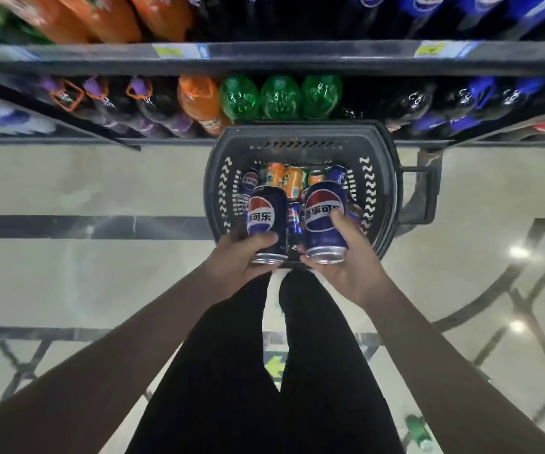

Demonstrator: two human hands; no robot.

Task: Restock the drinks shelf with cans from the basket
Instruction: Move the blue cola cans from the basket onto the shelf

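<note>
We held a blue can in each hand, left (232,260) clamped on one (267,224), right (346,267) on another (325,221), above the basket (218,191), ready for the shelf (264,57).

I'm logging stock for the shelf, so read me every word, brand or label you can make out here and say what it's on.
"可乐", under a Pepsi globe: blue can in the left hand.
"百事可": blue can in the right hand.
"PSI": blue can lying in the black plastic basket.
Orange cans in the basket: print too blurred.
Yellow shelf-edge price tags: blurred.
Bottle labels: unreadable.
</note>
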